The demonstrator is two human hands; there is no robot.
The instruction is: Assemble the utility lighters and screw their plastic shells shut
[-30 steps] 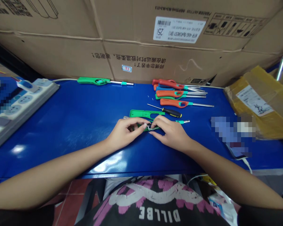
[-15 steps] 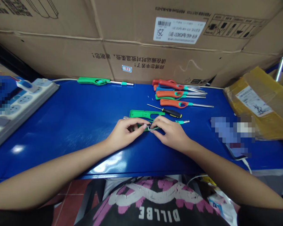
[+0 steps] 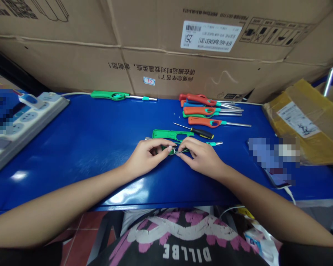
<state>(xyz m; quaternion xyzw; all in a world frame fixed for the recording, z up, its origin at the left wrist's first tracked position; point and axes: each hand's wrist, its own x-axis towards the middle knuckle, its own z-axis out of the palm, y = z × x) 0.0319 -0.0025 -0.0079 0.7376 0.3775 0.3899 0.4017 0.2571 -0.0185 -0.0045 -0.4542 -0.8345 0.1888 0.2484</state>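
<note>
My left hand (image 3: 152, 153) and my right hand (image 3: 198, 154) meet over an opened green gas lighter (image 3: 172, 152) on the blue table. Its lower casing half lies partly hidden under my fingers. A thin pale wire (image 3: 177, 150) runs between my fingertips, beside a small dark part by my left thumb. Fingers of both hands are closed in pinches at the casing; exactly what each one grips is partly hidden. The metal end of a lighter tube (image 3: 218, 143) sticks out past my right hand. Just behind lies the detached green casing half (image 3: 170, 134), and a black-and-yellow screwdriver (image 3: 202, 132) rests beside it.
Several long lighters (image 3: 207, 121), orange, red, blue and green, are heaped at the back. A green lighter (image 3: 109, 95) lies at back left, near a power strip (image 3: 27, 122). A cardboard box (image 3: 144, 55) walls off the rear. A phone (image 3: 269, 162) and taped package (image 3: 302, 122) are right.
My right fingertips have shifted slightly, and the dark part between the hands shows less. Both arms and the surrounding things stay in place.
</note>
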